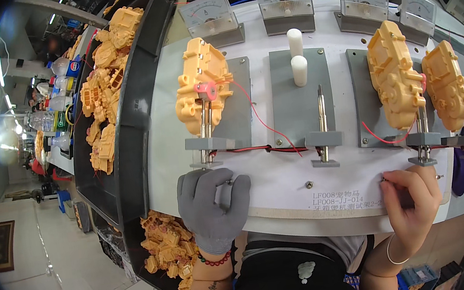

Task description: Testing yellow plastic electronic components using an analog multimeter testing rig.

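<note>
Grey-gloved left hand (215, 208) rests curled, holding nothing, on white bench (283, 182), directly below upright yellow plastic gearbox (201, 85); bare right hand (409, 198) pinches a small metal switch (384, 179).

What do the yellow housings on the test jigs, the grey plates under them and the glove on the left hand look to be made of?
Yellow housings: moulded plastic, matte with a slight sheen, with ribs and screw bosses.
Grey plates: flat and uniform, screwed at the corners; probably rigid plastic sheet, though painted metal is possible.
Glove on the left hand: grey knit fabric, with fine texture and a ribbed cuff.
</note>
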Action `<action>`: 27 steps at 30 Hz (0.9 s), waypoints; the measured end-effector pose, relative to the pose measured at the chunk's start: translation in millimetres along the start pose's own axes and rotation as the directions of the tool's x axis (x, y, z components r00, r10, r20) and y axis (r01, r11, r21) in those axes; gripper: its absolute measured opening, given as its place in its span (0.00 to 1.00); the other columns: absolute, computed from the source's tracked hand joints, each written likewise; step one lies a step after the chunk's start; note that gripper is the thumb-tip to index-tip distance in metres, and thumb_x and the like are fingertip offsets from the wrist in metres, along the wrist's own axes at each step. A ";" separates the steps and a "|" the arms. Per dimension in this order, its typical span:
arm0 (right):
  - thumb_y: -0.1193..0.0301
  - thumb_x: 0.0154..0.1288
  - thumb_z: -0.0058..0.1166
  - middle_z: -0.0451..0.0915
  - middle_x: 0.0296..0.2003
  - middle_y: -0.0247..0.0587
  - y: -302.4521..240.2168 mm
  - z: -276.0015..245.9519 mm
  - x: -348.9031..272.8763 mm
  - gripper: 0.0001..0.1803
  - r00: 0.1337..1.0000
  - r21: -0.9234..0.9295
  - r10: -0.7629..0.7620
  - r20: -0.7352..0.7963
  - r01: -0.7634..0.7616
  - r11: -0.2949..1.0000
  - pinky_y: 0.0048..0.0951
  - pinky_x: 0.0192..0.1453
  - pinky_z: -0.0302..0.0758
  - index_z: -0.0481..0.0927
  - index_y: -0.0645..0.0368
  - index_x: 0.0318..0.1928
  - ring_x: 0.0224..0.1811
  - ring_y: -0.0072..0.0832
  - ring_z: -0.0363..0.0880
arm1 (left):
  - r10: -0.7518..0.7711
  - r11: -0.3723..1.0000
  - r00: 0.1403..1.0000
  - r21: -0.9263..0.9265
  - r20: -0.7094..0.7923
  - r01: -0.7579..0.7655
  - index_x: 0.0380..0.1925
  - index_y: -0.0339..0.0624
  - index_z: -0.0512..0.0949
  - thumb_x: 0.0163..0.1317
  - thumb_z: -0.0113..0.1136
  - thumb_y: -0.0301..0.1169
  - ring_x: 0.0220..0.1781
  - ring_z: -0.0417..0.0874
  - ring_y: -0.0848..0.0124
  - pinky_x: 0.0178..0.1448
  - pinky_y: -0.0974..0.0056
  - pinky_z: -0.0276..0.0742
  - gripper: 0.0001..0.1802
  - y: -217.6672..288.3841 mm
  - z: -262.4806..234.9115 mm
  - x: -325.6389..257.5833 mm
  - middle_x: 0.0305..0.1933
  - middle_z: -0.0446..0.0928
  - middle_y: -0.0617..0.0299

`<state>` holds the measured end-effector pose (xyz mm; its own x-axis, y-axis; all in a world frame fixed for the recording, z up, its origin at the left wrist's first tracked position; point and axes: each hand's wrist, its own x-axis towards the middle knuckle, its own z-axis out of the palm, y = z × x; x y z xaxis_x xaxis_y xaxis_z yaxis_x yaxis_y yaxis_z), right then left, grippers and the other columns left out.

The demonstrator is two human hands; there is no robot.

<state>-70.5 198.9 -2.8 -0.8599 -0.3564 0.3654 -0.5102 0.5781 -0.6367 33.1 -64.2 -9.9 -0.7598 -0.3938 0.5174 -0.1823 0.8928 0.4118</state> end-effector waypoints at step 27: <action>0.78 0.58 0.56 0.69 0.27 0.37 62.9 -29.4 -29.6 0.06 0.899 -0.052 0.207 -0.386 -0.245 0.968 0.22 0.29 0.56 0.76 0.69 0.28 0.27 0.23 0.64 | -0.005 0.999 1.000 0.033 -0.027 0.006 0.20 0.36 0.75 0.43 0.58 0.19 0.27 0.70 0.66 0.31 0.64 0.63 0.03 1.0 0.3 -4.6 0.26 0.70 0.59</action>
<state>-77.6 267.4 -33.6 -0.8845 0.0826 0.4591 -0.2840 0.6855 -0.6704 36.2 -61.4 -12.2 -0.7415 -0.4045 0.5353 -0.2077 0.8971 0.3901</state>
